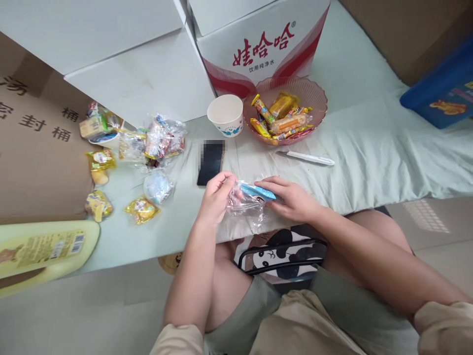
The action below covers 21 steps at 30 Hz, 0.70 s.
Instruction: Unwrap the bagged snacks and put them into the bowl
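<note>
Counter [373,167], draped in pale green cloth, carries everything of note. Water carton [254,54] stands at the back.

Left side: loose spread of wrapped snacks [162,140], some heaped, some lying singly. In front of the carton, pink bowl [320,106] holds another lot, mostly yellow wrappers. So 2 gatherings are in place; cannot tell whether either is complete.

Left hand [218,195] and right hand [293,199] meet over the near edge, with paper cup [225,127] and dark-screened phone [210,167] beyond them. White-handled knife [312,158] lies in front of the bowl, untouched.

Clear packet [254,209] is between the 2 hands, lifted, apart from both gatherings. Blue part at its right, something pinkish at its left. Judgement: work on this 1 packet is midway, setting it down not yet done. Cannot tell if the film is torn.

Fingers: left ones pinched together on the packet's left end; right ones bent over the blue part, clamped on that end.
</note>
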{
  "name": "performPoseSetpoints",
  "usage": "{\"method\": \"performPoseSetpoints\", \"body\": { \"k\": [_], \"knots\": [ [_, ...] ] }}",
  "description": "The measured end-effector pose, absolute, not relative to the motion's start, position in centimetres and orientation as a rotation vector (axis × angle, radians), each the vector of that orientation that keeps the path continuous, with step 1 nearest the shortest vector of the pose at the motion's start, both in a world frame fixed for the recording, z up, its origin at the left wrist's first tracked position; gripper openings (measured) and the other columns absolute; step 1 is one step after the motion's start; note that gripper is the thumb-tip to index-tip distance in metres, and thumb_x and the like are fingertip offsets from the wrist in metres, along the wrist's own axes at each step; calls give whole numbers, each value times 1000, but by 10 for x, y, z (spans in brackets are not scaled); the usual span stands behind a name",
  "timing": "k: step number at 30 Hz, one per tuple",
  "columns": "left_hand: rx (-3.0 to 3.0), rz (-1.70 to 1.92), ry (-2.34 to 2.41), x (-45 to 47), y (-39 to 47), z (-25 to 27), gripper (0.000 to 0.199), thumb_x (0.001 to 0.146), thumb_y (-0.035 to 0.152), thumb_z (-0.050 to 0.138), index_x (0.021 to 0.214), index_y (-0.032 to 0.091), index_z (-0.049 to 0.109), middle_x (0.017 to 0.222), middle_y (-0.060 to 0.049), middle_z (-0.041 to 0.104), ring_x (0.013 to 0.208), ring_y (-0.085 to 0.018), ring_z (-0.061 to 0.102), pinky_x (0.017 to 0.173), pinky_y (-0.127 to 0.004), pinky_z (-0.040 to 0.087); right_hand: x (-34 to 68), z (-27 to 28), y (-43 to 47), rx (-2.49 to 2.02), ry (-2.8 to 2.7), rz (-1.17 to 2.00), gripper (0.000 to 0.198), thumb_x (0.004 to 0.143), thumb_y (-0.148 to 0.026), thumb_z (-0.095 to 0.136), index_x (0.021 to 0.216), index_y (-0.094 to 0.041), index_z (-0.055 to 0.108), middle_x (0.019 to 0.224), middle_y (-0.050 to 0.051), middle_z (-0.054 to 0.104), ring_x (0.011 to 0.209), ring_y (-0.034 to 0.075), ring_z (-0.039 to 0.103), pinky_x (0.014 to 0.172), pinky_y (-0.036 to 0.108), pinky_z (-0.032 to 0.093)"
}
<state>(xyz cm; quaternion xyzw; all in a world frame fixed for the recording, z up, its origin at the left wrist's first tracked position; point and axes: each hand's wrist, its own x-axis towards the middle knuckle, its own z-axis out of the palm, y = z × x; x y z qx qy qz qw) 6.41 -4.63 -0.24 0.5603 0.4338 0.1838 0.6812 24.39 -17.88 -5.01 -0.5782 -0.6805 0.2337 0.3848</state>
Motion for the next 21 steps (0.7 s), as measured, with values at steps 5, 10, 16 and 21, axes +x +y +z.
{"method": "performPoseSetpoints", "body": {
  "k": [5, 10, 16, 21],
  "knots": [
    [1202, 671, 1063, 63, -37, -8, 35, 75, 48, 74, 77, 21, 52, 54, 8, 43, 41, -6, 42, 37, -17, 25, 245, -50, -176, -1390, -1649, 714, 38, 99, -37, 55, 131, -19, 66, 114, 13, 67, 104, 24, 68, 93, 43, 57],
    [1258, 399, 892, 56, -35, -7, 47, 64, 43, 85, 98, 19, 64, 65, 6, 53, 49, -6, 43, 44, -18, 29, 241, -49, -173, -1471, -1473, 764, 33, 99, -37, 52, 119, -18, 70, 105, 11, 68, 95, 22, 66, 84, 37, 54],
    [1362, 456, 1023, 56, -32, -12, 35, 63, 36, 81, 89, 17, 66, 66, 5, 52, 51, -6, 38, 46, -20, 28, 241, -53, -168, -1608, -1231, 765, 32, 96, -44, 50, 85, -18, 67, 86, 6, 59, 79, 19, 57, 72, 32, 48],
    [1346, 668, 1123, 54, -23, -15, 21, 71, 35, 69, 70, 19, 57, 57, 7, 40, 47, -6, 29, 44, -21, 21, 243, -54, -169, -1624, -1040, 681, 30, 91, -47, 57, 84, -20, 67, 83, 4, 58, 83, 20, 56, 76, 33, 47]
  ]
}}
